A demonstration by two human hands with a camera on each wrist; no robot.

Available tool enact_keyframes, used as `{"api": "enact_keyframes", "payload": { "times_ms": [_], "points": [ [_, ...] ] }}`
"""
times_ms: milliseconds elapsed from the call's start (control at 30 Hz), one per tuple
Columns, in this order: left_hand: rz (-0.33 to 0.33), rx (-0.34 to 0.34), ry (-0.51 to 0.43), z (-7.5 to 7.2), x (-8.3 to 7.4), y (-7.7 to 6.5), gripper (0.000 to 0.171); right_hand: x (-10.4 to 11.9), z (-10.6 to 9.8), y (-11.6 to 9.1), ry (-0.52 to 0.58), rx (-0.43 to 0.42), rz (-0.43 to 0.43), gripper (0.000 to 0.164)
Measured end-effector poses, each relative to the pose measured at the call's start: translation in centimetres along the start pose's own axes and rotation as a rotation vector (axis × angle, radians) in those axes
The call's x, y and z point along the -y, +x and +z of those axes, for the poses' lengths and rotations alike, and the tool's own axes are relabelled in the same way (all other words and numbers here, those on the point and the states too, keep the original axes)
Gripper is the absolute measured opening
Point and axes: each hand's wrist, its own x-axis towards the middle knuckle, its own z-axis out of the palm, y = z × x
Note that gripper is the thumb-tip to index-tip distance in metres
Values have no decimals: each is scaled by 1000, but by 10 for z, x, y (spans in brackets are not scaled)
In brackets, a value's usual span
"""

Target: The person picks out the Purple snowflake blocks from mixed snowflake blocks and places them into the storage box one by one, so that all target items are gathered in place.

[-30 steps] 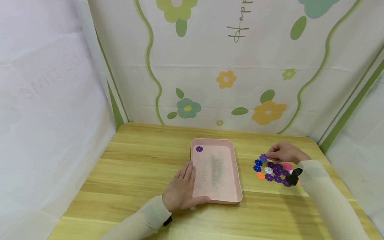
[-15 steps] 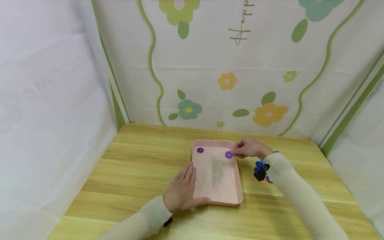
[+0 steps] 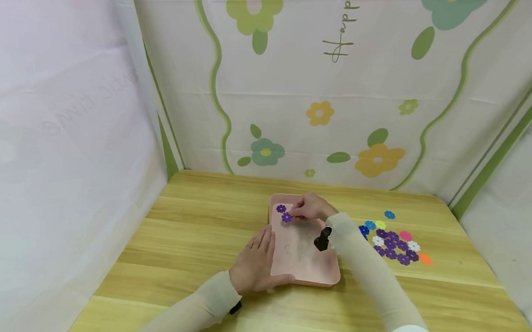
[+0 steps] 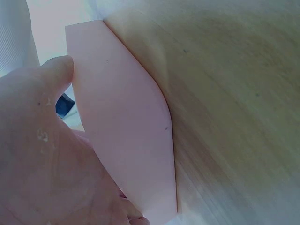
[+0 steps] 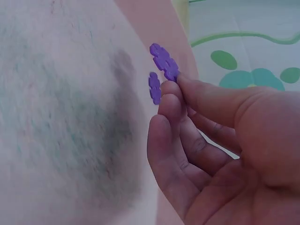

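Note:
In the head view, my right hand [image 3: 311,207] reaches over the pink tray [image 3: 294,260] and pinches a purple flower-shaped snowflake disc [image 3: 286,217] between thumb and fingertips. The right wrist view shows this held disc [image 5: 164,62] tilted at the fingertips. Another purple disc [image 3: 281,208] lies in the tray's far left corner, close beside the held one. My left hand [image 3: 255,263] rests against the tray's left side with straight fingers, its thumb along the near edge. Up close in the left wrist view, the left thumb [image 4: 58,75] touches the tray's rim.
Right of the tray, a loose group of snowflake discs lies on the wooden table [image 3: 197,231]. It has several purple discs [image 3: 392,236], with a pink disc [image 3: 405,235], an orange disc [image 3: 425,259] and a blue disc [image 3: 390,214] around them. Printed cloth [image 3: 278,74] walls the back.
My right hand has moved left from the disc group, carrying a purple disc across the tray to beside the one in the far left corner. My left hand has stayed at the tray.

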Motion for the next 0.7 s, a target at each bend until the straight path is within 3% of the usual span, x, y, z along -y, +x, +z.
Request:
{"api": "enact_keyframes", "payload": {
  "times_ms": [367,700],
  "points": [
    [12,-27,5,4,1,1,118,-3,24,12,157,-52,42,18],
    [17,-35,26,0,0,-1,118,-5,34,18,127,-94,55,21]
  ]
}}
